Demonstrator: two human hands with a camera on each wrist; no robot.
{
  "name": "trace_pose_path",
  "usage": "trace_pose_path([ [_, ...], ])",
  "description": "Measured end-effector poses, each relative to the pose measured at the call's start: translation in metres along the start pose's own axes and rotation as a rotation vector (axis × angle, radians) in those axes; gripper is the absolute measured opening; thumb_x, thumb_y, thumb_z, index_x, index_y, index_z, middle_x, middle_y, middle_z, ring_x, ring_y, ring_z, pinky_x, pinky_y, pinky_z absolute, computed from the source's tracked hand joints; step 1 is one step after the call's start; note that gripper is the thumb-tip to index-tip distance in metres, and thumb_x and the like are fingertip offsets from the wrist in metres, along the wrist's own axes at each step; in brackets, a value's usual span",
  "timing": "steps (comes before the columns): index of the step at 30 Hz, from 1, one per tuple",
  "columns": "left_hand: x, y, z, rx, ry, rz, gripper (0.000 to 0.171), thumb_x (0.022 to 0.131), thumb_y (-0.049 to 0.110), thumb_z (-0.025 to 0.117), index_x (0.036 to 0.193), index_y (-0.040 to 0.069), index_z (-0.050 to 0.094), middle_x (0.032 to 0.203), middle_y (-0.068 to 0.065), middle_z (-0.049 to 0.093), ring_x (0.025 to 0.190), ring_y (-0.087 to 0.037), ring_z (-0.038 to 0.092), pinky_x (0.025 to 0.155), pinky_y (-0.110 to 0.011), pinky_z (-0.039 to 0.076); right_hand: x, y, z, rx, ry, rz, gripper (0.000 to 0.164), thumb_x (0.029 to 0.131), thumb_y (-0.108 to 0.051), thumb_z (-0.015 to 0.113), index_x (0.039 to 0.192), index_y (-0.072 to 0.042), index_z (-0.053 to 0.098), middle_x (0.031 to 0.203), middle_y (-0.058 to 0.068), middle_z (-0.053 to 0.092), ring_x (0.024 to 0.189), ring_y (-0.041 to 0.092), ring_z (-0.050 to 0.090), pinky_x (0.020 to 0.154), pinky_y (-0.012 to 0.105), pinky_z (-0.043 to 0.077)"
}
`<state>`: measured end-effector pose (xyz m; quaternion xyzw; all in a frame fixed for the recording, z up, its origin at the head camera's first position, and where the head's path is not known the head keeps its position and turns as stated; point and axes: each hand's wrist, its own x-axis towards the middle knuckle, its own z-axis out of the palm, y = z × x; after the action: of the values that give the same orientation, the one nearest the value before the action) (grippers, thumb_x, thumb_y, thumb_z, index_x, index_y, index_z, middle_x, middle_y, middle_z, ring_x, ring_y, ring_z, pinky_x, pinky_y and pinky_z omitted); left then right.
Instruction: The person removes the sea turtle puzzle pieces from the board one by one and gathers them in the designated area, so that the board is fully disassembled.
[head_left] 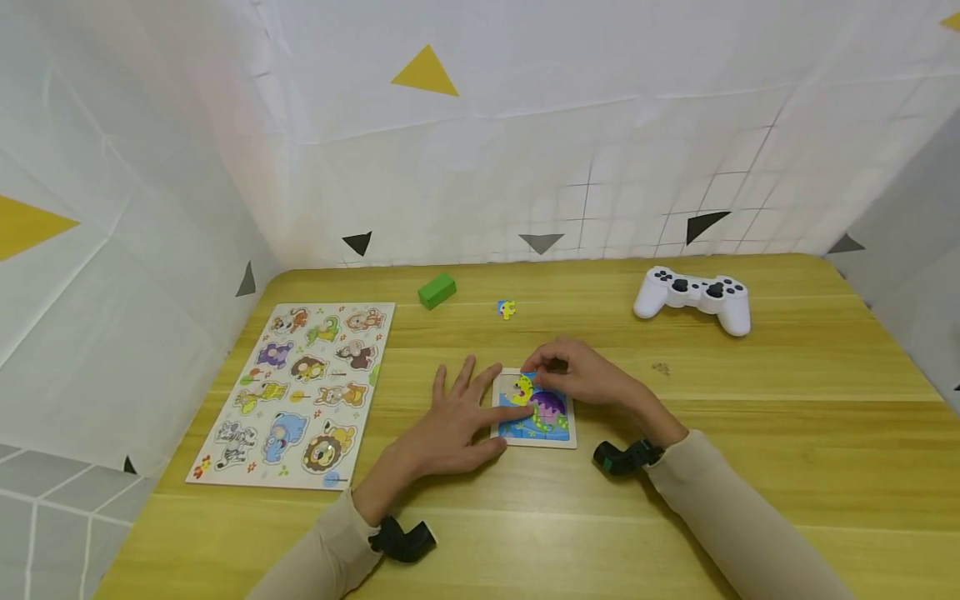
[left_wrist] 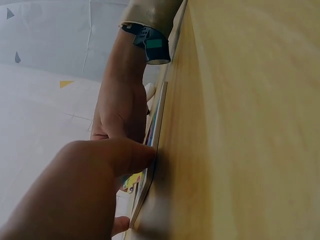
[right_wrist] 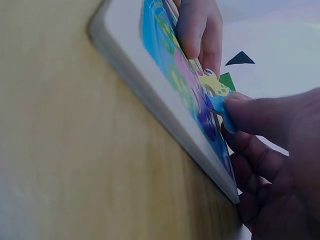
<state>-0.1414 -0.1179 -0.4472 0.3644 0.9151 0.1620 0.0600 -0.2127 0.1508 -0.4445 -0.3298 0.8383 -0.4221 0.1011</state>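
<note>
Right hand (head_left: 583, 372) pinches the yellow-blue piece (right_wrist: 218, 95), tilted over the far side of the puzzle board (right_wrist: 124, 37); left hand (head_left: 452, 427), fingers spread, crosses its left edge.

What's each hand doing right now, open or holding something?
Left hand: open, fingers spread, touching the puzzle.
Right hand: closed, pinching a puzzle piece.

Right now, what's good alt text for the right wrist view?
The right hand pinches a blue-and-yellow puzzle piece, tilted up from a framed puzzle. The left hand has fingers over the puzzle's far part, and wooden tabletop fills much of the left side.
</note>
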Motion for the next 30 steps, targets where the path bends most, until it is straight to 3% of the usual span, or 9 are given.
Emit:
trace_pose_path([
  [6, 0.001, 0.0008, 0.0007, -0.016, -0.004, -0.016, 0.048, 0.101, 0.048, 0.048, 0.148, 0.055, 0.043, 0.173, -0.01, 0.012, 0.157, -0.049, -0.004, 0.114, -0.08, -0.003, 0.0007, -0.0002, 0.0003, -0.002, 0.001, 0.006, 0.016, 0.1, -0.012, 0.064, 0.111, -0.014, 0.075, 0.11, 0.002, 0.074, 0.098, 0.016, 0.055, 0.087, 0.033, 0.043],
  [13, 0.0019, -0.0006, 0.0022, -0.016, 0.006, -0.013, 0.048, 0.1, 0.048, 0.049, 0.147, 0.055, 0.044, 0.172, -0.01, 0.013, 0.157, -0.049, -0.002, 0.114, -0.08, -0.003, -0.0012, -0.0026, -0.0017, 0.051, -0.018, 0.002, 0.013, 0.1, -0.011, 0.064, 0.109, -0.013, 0.073, 0.111, 0.004, 0.071, 0.104, 0.016, 0.059, 0.093, 0.032, 0.051],
  [20, 0.0014, -0.0018, 0.003, -0.015, 0.008, -0.009, 0.048, 0.1, 0.049, 0.048, 0.147, 0.056, 0.043, 0.173, -0.01, 0.012, 0.157, -0.049, -0.002, 0.114, -0.08, -0.004, 0.0002, -0.0003, -0.0019, 0.11, 0.007, 0.024, 0.013, 0.1, -0.012, 0.063, 0.108, -0.012, 0.073, 0.099, 0.003, 0.071, 0.089, 0.018, 0.059, 0.082, 0.026, 0.05],
  [23, 0.0014, -0.002, 0.0027, -0.016, 0.008, -0.004, 0.048, 0.1, 0.049, 0.048, 0.148, 0.055, 0.043, 0.173, -0.01, 0.012, 0.157, -0.049, -0.002, 0.113, -0.08, -0.004, 0.0009, 0.0003, -0.0018, 0.105, 0.005, 0.014, 0.013, 0.1, -0.012, 0.064, 0.109, -0.011, 0.074, 0.098, 0.003, 0.072, 0.088, 0.018, 0.059, 0.081, 0.025, 0.05],
  [30, 0.002, -0.0023, 0.0023, -0.004, -0.001, 0.0, 0.049, 0.101, 0.052, 0.047, 0.149, 0.057, 0.04, 0.172, -0.01, 0.012, 0.157, -0.049, -0.002, 0.113, -0.081, -0.002, 0.0002, 0.0015, -0.0022, 0.12, 0.03, 0.081, 0.014, 0.1, -0.018, 0.066, 0.11, -0.014, 0.074, 0.096, 0.002, 0.071, 0.087, 0.019, 0.058, 0.08, 0.025, 0.049],
])
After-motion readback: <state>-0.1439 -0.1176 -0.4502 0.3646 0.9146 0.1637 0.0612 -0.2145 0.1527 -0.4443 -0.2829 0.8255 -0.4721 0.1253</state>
